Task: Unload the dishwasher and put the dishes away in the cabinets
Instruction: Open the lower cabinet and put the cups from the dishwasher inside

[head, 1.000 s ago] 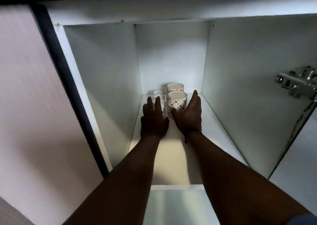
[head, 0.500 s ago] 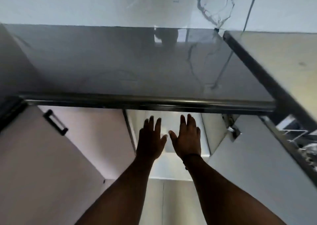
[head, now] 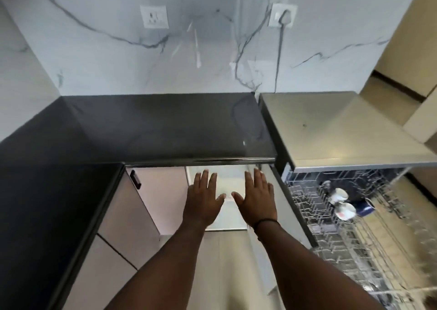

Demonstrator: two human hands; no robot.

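My left hand (head: 203, 201) and my right hand (head: 256, 199) are both empty, fingers spread, palms down, held side by side in front of the open lower cabinet (head: 230, 179) under the black countertop (head: 165, 125). The cups inside the cabinet are hidden by the counter edge. To the right, the dishwasher's wire rack (head: 354, 227) is pulled out; it holds two white cups or bowls (head: 344, 210) and a dark blue mug (head: 364, 207).
The dishwasher's steel top (head: 331, 130) sits right of the counter. The cabinet's door (head: 151, 198) stands open to the left, with a black handle (head: 135, 179). A marble backsplash carries two sockets (head: 155, 16), one with a plugged cable (head: 280, 49).
Both hands have pulled back out of the cabinet, away from the cups they were touching. My view has risen from inside the cabinet to above the counter and the dishwasher rack.
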